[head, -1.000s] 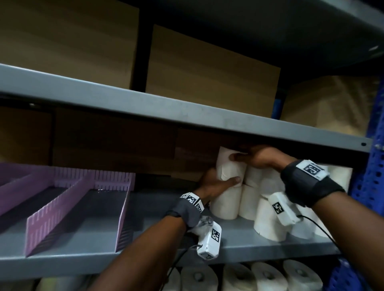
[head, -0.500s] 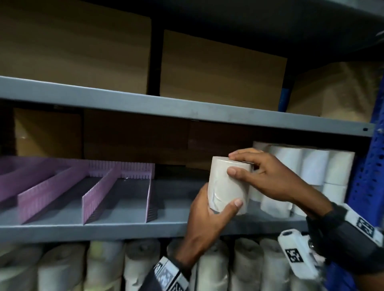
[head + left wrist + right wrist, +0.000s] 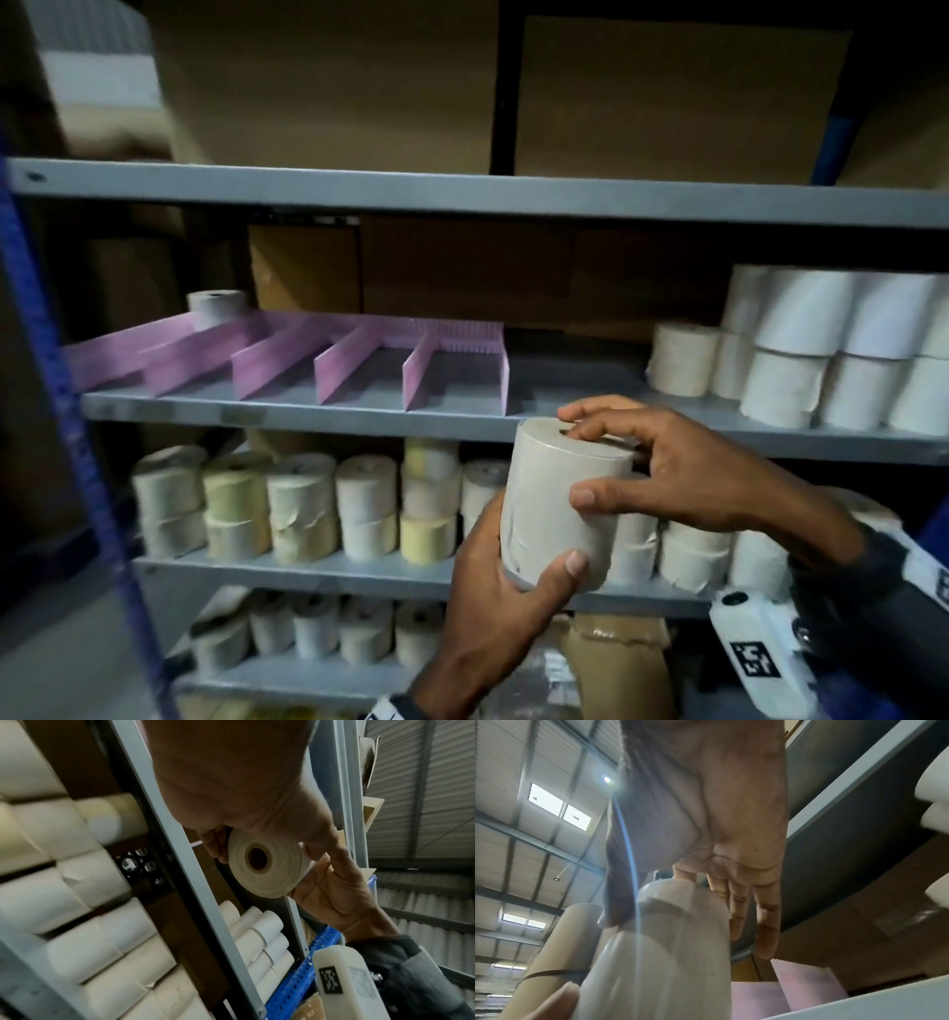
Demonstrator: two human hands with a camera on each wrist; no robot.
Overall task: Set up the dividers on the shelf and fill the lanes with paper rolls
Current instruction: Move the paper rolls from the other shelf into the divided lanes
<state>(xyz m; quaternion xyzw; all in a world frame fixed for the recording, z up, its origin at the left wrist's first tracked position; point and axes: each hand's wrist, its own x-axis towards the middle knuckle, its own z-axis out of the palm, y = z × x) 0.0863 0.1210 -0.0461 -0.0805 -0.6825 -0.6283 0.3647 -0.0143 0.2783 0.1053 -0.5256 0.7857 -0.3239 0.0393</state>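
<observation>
Paper roll (image 3: pixel 560 506) in both hands

The left hand (image 3: pixel 493 591) cups the paper roll (image 3: pixel 560 503) from below, thumb across its front; the right hand (image 3: pixel 683 473) grips its top from the right.

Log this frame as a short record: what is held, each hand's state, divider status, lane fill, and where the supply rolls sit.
held item: paper roll, upright, in front of the shelf
left hand: grips the roll from below
right hand: holds the roll's top and side
dividers: pink, standing on the shelf, forming lanes
lane fill: one small roll at the back of a far-left lane; other lanes bare
supply rolls: stacked at the shelf's right end
</observation>
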